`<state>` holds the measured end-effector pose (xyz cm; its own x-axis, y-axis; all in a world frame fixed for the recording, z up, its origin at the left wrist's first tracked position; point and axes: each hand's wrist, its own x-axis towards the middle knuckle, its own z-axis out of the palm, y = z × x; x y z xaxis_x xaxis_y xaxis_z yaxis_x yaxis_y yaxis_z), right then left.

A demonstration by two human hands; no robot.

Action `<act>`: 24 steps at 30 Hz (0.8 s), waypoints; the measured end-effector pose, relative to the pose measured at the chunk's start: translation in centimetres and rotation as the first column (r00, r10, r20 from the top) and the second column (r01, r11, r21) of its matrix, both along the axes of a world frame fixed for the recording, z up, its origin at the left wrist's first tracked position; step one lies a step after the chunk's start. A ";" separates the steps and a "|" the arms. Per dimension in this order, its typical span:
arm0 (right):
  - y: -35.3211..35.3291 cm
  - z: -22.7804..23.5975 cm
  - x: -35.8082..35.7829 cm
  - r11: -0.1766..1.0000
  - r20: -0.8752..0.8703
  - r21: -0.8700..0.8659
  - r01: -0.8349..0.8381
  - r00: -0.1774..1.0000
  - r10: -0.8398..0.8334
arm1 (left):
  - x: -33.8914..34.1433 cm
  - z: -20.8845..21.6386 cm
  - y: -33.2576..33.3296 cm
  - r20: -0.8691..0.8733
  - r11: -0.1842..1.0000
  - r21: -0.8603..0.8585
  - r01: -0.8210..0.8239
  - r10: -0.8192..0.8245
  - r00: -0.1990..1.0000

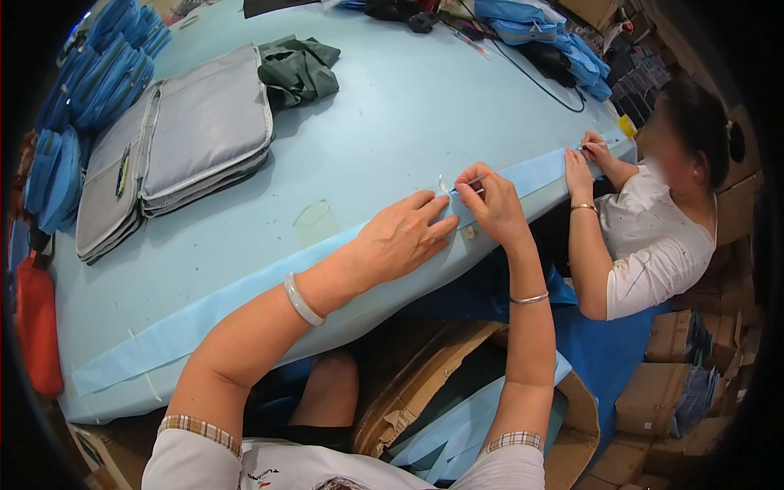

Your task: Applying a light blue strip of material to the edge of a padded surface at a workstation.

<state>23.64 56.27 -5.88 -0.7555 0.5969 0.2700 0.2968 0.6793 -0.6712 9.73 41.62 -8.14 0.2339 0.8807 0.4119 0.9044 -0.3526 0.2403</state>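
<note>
A long light-blue fabric strip (269, 269) runs along the table's near edge, from the lower left to the far right. My left hand (403, 233) presses down on it, palm down with fingers stretched out. Just right of those fingertips, my right hand (494, 204) pinches a thin pen-like tool (472, 183), its tip close to the strip. Its exact kind is too small to make out. A small white curl of scrap (442, 184) lies beside the tip. Under my right hand, a small pale piece (469, 233) sits at the strip's edge.
At the right, a co-worker's hands (581, 167) work on the strip's far end. Grey padded cases (204, 122) and crumpled dark-green fabric (298, 69) lie at the left, near stacked blue bags (106, 73). Below my arms stands a cardboard box (425, 388) holding blue fabric.
</note>
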 end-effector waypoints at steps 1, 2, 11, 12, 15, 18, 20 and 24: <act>-0.1 0.2 0.0 1.000 0.014 0.015 -0.004 1.000 0.004 | 0.0 0.0 0.0 -0.006 1.000 -0.002 -0.001 0.001 1.000; -0.2 0.4 -0.1 1.000 0.014 0.015 -0.004 1.000 0.004 | 0.0 0.0 0.0 -0.007 1.000 -0.002 -0.001 0.001 1.000; 0.0 0.9 0.1 0.999 0.107 0.042 -0.029 0.994 0.024 | 0.0 0.0 0.0 0.023 1.000 0.001 -0.001 0.001 1.000; -0.1 1.0 0.2 0.998 0.116 0.042 -0.038 0.993 0.033 | 0.0 0.0 -0.1 0.020 1.000 -0.007 -0.002 0.002 1.000; -0.1 1.1 0.4 0.998 0.132 0.040 -0.044 0.991 0.038 | 0.0 0.1 -0.1 0.018 1.000 -0.020 -0.003 0.003 1.000; -0.1 0.9 0.6 0.998 0.116 0.039 -0.051 0.992 0.046 | 0.0 0.1 -0.1 0.022 1.000 -0.025 -0.003 0.003 1.000; -0.2 0.8 0.8 0.997 0.095 0.044 -0.061 0.994 0.057 | 0.0 0.1 -0.1 0.026 1.000 -0.022 -0.001 0.001 1.000; -0.1 0.8 1.2 0.997 0.105 0.035 -0.066 0.993 0.062 | 0.0 0.2 0.0 0.027 1.000 -0.014 0.000 0.000 1.000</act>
